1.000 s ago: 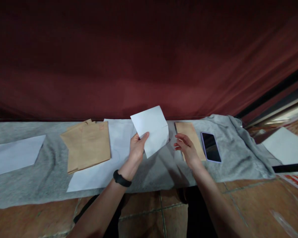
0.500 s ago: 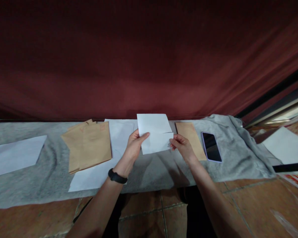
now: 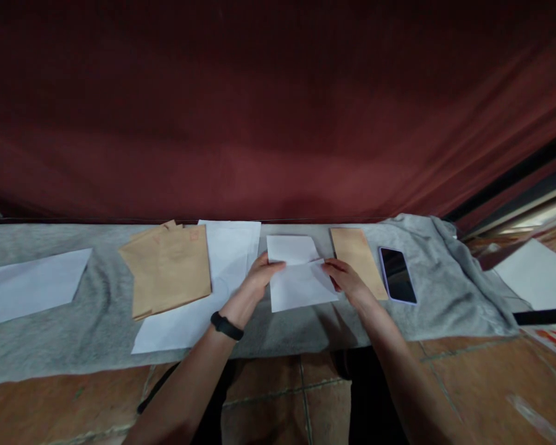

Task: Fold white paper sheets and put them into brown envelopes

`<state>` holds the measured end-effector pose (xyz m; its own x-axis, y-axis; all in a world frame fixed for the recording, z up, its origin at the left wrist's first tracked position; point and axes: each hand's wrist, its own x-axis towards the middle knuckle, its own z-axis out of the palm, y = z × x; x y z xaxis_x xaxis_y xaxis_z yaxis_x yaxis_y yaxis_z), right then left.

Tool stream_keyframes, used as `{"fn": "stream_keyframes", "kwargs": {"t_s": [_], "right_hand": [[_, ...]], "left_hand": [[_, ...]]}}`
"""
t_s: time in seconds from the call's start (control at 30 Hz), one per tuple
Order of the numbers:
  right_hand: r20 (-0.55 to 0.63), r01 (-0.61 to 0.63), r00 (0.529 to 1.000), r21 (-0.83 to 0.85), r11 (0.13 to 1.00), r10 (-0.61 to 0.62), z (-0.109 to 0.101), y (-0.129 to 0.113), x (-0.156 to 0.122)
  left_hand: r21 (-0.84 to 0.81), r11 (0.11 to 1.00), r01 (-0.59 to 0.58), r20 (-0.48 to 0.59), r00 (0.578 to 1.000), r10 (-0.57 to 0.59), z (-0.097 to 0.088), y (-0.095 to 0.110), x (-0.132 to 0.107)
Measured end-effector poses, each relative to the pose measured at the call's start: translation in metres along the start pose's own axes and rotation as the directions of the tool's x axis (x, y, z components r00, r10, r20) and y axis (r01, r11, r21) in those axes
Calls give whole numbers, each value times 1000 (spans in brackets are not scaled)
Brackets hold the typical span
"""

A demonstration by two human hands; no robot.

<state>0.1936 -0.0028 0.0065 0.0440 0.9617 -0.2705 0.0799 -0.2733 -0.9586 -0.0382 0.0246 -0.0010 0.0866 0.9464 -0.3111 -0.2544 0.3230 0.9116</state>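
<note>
A plain white paper (image 3: 303, 285) is held in two bare hands above a tabletop draped in a grey cloth (image 3: 458, 287). Taking the dark-screened phone (image 3: 398, 275) in its pale purple case as the landmark, the paper is to the left of it, beyond a single brown envelope (image 3: 358, 262). The paper is flat and smooth-looking, in two parts: a smaller upper part, and a larger lower part that spreads wider to the right and slants down toward the person. A line crosses between them, and toward its right end a thin dark shadow shows the lower part's edge standing slightly clear of the upper. Whether the near edge touches the cloth is hard to tell.

The left hand (image 3: 259, 275) has its fingers clamped on the paper's left edge, thumb on top at the line, the others hidden beneath. The right hand (image 3: 348, 281), the one nearer the phone, has its fingers pinched on the right edge where the two parts meet. A black wristband (image 3: 227, 326) circles the left wrist.

Farther left of the phone, past the paper, overlapping brown envelopes (image 3: 176, 272) with faint reddish marks lie partly over large white sheets (image 3: 231, 247). Farthest left of the phone lies another white sheet (image 3: 32, 284).
</note>
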Motion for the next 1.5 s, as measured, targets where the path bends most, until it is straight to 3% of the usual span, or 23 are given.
{"fn": "stream_keyframes", "kwargs": {"t_s": [0.1,0.17,0.23,0.33,0.4,0.53,0.6,0.67,0.73,0.8,0.93,1.13,1.33,1.43,1.5], "right_hand": [[-107,93,985,-320,943,-134,-6,10,1],[-166,159,940,-558,814,-298,-5,13,-1],[-97,241,905,-686,687,-415,3,15,-3],[129,428,868,-683,591,-480,28,21,-7],[259,530,821,-679,508,-509,45,26,-8],[355,552,783,-775,308,-510,66,40,-8],[370,542,780,-803,249,-505,68,45,-8],[376,536,775,-816,214,-507,68,48,-6],[375,527,772,-829,188,-513,67,51,-3],[374,515,774,-841,164,-511,67,53,2],[282,424,815,-886,189,-505,64,53,14],[119,295,851,-914,279,-511,59,54,28],[15,245,831,-907,341,-556,53,59,25],[-19,232,828,-898,373,-560,50,59,16],[21,273,829,-887,372,-559,51,58,6]], "left_hand": [[194,979,-67,-12,997,71,1,-15,3],[303,948,-101,-38,992,118,2,-22,5],[364,925,-107,-63,988,140,3,-25,8],[526,838,-144,-54,978,201,3,-25,8],[664,726,-177,-33,964,266,2,-23,4],[892,411,-186,-11,902,432,2,-19,-5],[949,216,-231,80,836,543,4,-21,-7],[945,62,-321,229,786,574,9,-26,-4],[913,-15,-408,360,787,500,15,-34,0],[899,-38,-436,410,810,419,20,-43,4],[926,-33,-377,353,828,436,23,-52,8],[945,-60,-322,312,831,461,10,-54,6],[958,-52,-281,270,832,484,-4,-55,4],[962,-44,-270,253,815,521,-4,-56,-4],[948,-71,-309,299,798,523,1,-60,-14]]}}
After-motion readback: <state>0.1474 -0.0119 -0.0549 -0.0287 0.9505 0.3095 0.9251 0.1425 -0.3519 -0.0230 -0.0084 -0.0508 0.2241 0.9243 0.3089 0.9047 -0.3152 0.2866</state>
